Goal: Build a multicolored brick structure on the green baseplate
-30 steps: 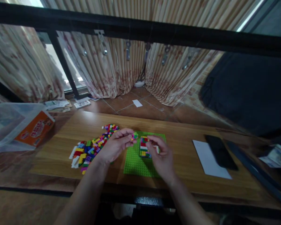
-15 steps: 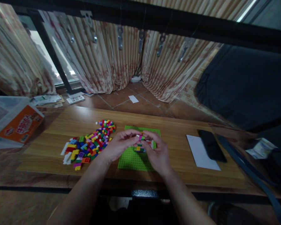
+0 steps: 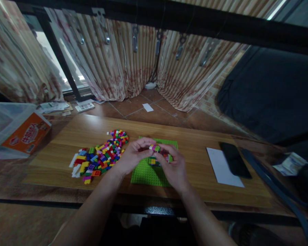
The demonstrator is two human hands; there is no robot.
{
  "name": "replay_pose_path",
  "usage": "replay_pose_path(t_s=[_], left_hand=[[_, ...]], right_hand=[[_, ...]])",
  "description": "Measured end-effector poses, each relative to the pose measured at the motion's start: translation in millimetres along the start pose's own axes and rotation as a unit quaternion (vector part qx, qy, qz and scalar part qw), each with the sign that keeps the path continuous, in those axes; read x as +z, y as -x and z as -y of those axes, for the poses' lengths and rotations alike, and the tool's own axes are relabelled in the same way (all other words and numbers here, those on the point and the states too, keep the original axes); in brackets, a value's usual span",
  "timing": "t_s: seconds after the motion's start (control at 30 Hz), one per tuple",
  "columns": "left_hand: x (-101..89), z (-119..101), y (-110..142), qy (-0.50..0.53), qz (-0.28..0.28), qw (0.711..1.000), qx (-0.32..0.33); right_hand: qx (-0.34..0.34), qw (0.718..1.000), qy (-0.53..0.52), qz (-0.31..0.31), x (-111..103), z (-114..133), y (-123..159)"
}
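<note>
Since the frame one second ago, the left hand (image 3: 130,158) has moved rightward, bringing its small brick cluster (image 3: 154,148) against the fingers of the right hand (image 3: 175,166). Supporting the work is the wooden desk (image 3: 195,150). A translucent plastic bin (image 3: 5,128) stands off its left end. On the desk's left side lies the loose brick pile (image 3: 104,157), presumably set there to be within easy reach of the left hand. Green baseplate (image 3: 143,175) lies flat beneath both hands, near the desk's front edge, probably to give a central work area. Over the baseplate is the multicoloured brick assembly (image 3: 154,161), partly hidden; contact with the plate cannot be confirmed. Right-hand fingers are curled around the assembly, likely to steady it. Left-hand fingers pinch the pink, white and green cluster at the assembly's far side; the right thumb meets it, apparently to control its alignment. Exact thumb pressure cannot be determined.
</note>
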State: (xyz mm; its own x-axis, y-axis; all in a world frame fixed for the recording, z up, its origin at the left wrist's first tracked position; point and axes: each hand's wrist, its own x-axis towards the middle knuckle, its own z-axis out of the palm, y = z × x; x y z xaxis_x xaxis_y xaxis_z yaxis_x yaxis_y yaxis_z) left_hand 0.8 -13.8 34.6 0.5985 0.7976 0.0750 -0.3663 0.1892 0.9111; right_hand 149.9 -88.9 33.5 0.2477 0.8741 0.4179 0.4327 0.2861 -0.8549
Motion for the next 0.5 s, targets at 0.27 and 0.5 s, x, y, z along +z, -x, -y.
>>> replay_pose_path(t_s=[0.27,0.5], left_hand=[[1.4,-3.6,0.4,-0.065,0.023,0.997,0.020],[3.3,-4.8,3.1,-0.089,0.022,0.996,0.016]], right_hand=[[0.006,0.999,-0.032,0.004,-2.0,2.0,-0.8],[0.033,0.996,-0.079,-0.002,-2.5,3.8,-1.0]])
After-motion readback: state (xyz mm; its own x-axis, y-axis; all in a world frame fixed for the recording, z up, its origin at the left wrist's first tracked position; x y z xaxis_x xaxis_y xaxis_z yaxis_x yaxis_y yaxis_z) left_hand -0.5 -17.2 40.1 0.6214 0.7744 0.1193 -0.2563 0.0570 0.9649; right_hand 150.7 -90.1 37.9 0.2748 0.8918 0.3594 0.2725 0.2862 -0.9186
